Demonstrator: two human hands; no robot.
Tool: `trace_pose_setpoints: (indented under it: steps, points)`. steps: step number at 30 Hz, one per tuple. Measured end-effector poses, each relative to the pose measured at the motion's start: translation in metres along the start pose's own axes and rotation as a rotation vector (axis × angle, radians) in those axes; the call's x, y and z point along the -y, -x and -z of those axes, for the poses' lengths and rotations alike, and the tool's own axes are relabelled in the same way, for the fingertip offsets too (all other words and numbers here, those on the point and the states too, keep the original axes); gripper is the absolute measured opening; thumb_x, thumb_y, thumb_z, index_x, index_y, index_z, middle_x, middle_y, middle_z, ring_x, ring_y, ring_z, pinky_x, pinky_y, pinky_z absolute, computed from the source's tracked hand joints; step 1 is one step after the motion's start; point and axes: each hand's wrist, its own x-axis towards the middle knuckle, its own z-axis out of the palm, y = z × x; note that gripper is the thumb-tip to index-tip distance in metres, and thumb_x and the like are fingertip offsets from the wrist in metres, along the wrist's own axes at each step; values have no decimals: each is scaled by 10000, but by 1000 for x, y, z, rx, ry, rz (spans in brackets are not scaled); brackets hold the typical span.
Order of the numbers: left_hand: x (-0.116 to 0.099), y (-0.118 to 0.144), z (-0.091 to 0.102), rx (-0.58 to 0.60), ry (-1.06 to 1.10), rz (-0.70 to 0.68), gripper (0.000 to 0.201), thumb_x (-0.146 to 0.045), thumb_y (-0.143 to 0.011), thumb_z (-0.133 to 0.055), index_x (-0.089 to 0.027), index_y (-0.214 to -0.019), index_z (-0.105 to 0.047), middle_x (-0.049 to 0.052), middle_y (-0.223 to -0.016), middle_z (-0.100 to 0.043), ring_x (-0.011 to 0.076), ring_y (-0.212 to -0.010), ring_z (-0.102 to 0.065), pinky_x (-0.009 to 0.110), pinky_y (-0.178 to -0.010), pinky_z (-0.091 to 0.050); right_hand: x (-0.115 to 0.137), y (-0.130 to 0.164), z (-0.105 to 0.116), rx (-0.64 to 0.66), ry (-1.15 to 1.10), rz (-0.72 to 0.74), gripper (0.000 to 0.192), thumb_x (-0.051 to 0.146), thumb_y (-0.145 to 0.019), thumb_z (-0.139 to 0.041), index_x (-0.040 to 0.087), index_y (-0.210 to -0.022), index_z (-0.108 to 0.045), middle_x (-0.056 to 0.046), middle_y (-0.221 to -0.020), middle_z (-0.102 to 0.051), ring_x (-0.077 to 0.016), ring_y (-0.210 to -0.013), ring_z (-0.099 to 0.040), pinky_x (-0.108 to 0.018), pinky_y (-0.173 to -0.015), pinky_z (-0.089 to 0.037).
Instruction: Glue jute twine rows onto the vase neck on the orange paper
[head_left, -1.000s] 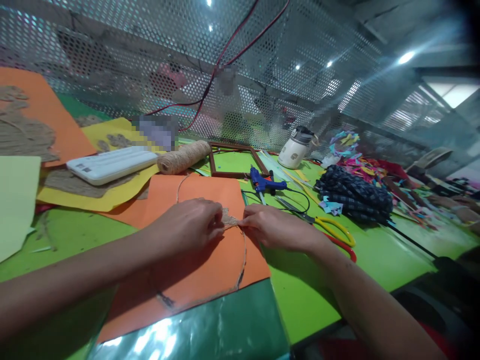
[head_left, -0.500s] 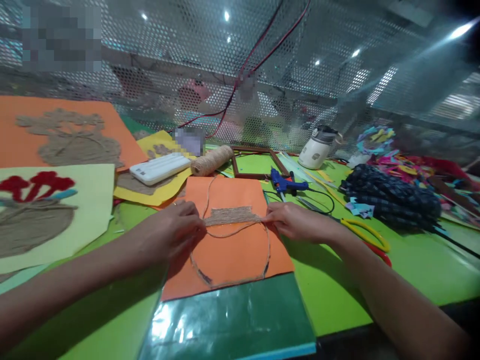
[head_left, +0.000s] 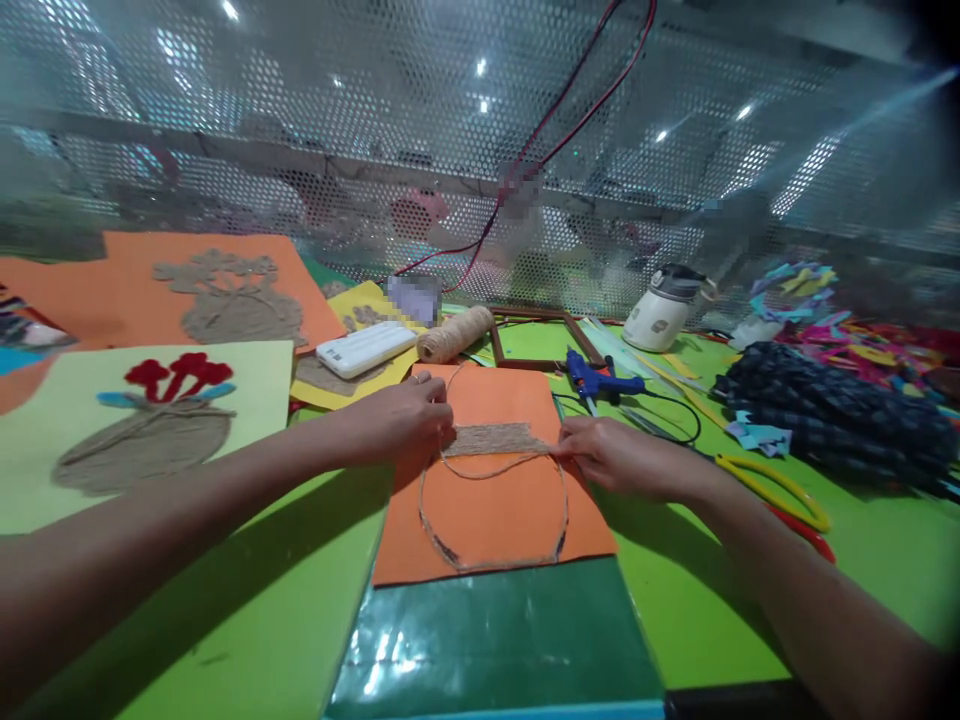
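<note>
An orange sheet (head_left: 495, 520) lies on a glossy green folder (head_left: 502, 640). Rows of brown jute twine (head_left: 491, 438) form a flat strip across the sheet, with a twine outline curving beneath it like a pot. My left hand (head_left: 405, 418) is closed at the strip's left end, thumb and fingers pinched on the twine. At the right end, my right hand (head_left: 611, 455) pinches the twine against the sheet. A loose strand sags below the strip between both hands. Another strand runs up from the left hand toward the twine spool (head_left: 455, 335).
Behind the sheet are a white power bank (head_left: 366, 348), a wooden frame (head_left: 544, 365) and a blue glue gun (head_left: 600, 378). Yellow-and-red-handled scissors (head_left: 776, 490), a dark cloth (head_left: 825, 400) and a white bottle (head_left: 660, 310) stand right. Finished flower-pot pictures (head_left: 259, 425) lie left.
The camera view has shifted, so everything sits further right in the picture. My left hand has moved slightly up along the sheet's left edge; the right hand keeps its place at the strip's end.
</note>
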Motion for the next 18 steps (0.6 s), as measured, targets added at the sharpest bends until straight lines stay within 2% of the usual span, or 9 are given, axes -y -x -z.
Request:
trace_pose_setpoints:
  steps: [5,10,15,18]
  points:
    - [8,13,9,-26,44,-19,256,-187,-964,-547,-212,-919,-798,102,-956,-649,222,-857,-588,327,-771,-441,0,0,2,47,-63,7,299,36,-950,-554,208,-927,-797,-75,-951,-704,-190,-848,-658,-292,-804,-503]
    - [15,34,10,-35,99,-1,183,-182,-838,-609,-213,-922,-769,99,-1073,-693,222,-859,-634,341,-760,-467,1,-2,2,87,-25,-11,329,-3,-938,-528,187,-954,-797,-91,-984,-709,-200,-909,-667,-287,-819,-499]
    - [21,39,-3,-67,199,-9,201,-362,-970,-624,-252,-944,-790,84,-1033,-732,220,-947,-657,318,-804,-492,3,-3,2,103,-19,-33,343,-8,-934,-497,156,-954,-797,-115,-1005,-716,-215,-912,-662,-308,-797,-482]
    - [23,40,-11,-96,227,-42,260,-336,-1014,-570,-233,-926,-792,85,-941,-721,199,-873,-641,308,-765,-483,4,-3,4,101,-27,-35,345,1,-936,-494,157,-960,-801,-108,-968,-709,-215,-887,-650,-314,-782,-470]
